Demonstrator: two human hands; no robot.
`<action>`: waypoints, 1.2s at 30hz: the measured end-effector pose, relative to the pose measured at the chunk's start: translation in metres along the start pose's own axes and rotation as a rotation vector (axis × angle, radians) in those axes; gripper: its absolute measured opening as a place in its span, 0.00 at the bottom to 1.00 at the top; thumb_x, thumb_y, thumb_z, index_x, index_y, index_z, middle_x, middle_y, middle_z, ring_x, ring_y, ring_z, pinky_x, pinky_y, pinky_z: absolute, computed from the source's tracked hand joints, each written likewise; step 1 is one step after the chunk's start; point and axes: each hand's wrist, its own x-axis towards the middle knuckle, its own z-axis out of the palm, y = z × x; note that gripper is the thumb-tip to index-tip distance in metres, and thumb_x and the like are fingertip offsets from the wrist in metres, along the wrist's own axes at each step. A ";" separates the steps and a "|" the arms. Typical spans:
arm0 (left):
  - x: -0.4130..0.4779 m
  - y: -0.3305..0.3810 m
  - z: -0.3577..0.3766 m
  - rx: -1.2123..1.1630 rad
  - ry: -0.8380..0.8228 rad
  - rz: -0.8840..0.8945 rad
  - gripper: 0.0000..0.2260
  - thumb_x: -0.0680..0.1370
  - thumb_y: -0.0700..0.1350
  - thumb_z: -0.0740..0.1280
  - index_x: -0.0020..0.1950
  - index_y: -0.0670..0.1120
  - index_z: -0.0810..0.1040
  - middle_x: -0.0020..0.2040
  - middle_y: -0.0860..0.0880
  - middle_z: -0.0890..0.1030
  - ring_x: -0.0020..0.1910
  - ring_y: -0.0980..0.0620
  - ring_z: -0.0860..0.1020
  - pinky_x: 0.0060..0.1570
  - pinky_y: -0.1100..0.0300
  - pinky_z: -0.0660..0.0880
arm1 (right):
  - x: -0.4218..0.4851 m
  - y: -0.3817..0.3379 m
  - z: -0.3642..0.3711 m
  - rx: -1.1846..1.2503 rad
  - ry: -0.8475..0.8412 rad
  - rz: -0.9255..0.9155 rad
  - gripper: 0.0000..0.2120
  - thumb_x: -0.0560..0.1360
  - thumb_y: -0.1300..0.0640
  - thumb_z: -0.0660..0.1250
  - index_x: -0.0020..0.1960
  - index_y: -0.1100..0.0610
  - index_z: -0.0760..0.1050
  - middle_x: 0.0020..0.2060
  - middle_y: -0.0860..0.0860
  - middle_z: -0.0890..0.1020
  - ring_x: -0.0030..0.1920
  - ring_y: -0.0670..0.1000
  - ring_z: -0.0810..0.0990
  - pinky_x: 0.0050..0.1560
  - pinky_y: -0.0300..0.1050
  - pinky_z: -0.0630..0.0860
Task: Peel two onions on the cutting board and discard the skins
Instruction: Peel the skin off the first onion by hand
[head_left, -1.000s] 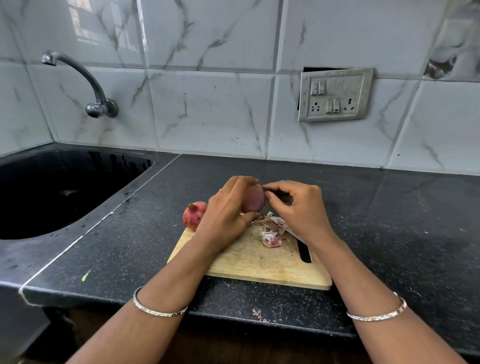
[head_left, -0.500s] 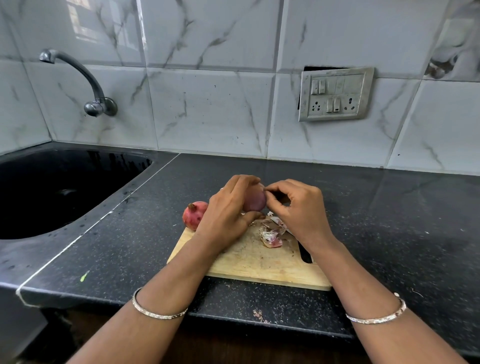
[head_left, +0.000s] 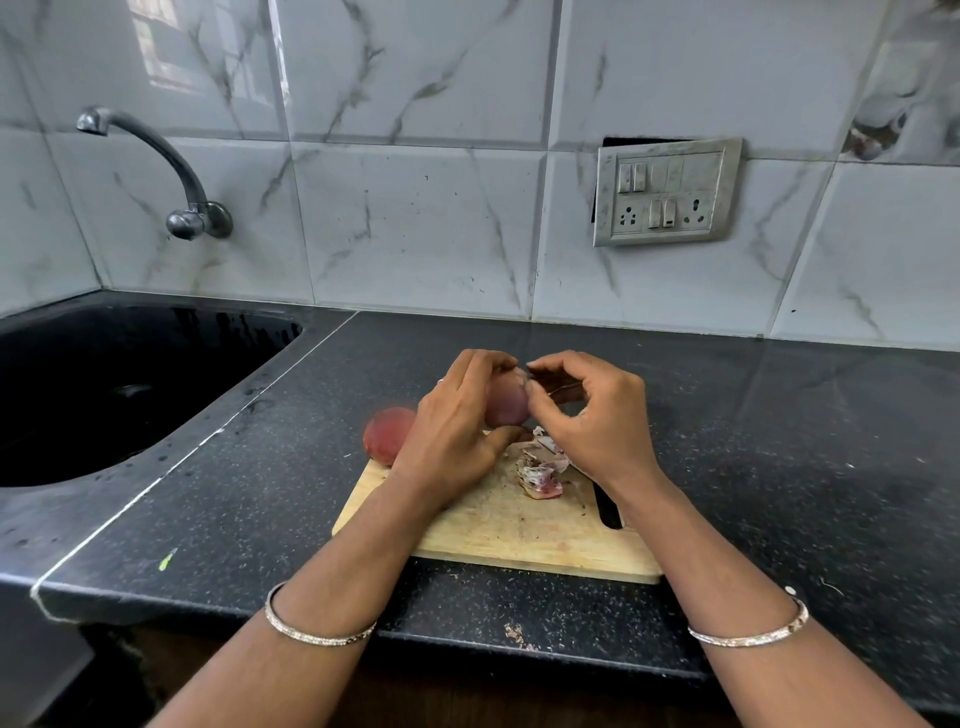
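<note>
My left hand (head_left: 457, 431) grips a purple onion (head_left: 508, 404) above the far edge of the wooden cutting board (head_left: 509, 525). My right hand (head_left: 592, 421) is curled beside it, thumb and forefinger pinching a strip of skin at the onion's top right. A second red onion (head_left: 388, 432), with its skin on, lies at the board's far left corner, just behind my left hand. A small heap of peeled skins (head_left: 540, 470) lies on the board under my hands.
A knife's black handle (head_left: 607, 506) lies on the board's right side, partly under my right wrist. A black sink (head_left: 119, 384) with a wall tap (head_left: 156, 166) sits to the left. A socket plate (head_left: 667, 191) is on the tiled wall. Scraps (head_left: 517, 635) lie near the counter's front edge.
My right hand's fingers have lifted slightly up and to the right at the onion's top, pulling at skin. The left hand and the onion it holds stay in place.
</note>
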 end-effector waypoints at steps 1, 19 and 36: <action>0.000 -0.001 0.000 0.004 -0.001 -0.003 0.28 0.71 0.48 0.79 0.67 0.48 0.72 0.62 0.52 0.74 0.57 0.55 0.76 0.55 0.50 0.77 | 0.000 0.000 0.000 -0.012 -0.011 -0.029 0.05 0.73 0.61 0.75 0.49 0.57 0.85 0.42 0.47 0.85 0.42 0.43 0.84 0.44 0.42 0.82; 0.000 -0.001 -0.001 0.013 0.014 -0.013 0.29 0.70 0.49 0.80 0.67 0.47 0.73 0.62 0.52 0.75 0.57 0.55 0.76 0.55 0.54 0.76 | 0.001 0.001 0.001 -0.116 -0.023 -0.048 0.02 0.75 0.62 0.72 0.47 0.58 0.80 0.41 0.48 0.81 0.41 0.46 0.79 0.42 0.40 0.76; -0.002 0.000 0.000 0.046 -0.011 -0.007 0.28 0.72 0.50 0.78 0.68 0.47 0.71 0.64 0.52 0.75 0.57 0.53 0.76 0.54 0.54 0.75 | -0.003 0.001 0.006 -0.335 -0.009 -0.181 0.03 0.73 0.62 0.75 0.45 0.60 0.81 0.38 0.51 0.81 0.37 0.51 0.80 0.37 0.49 0.79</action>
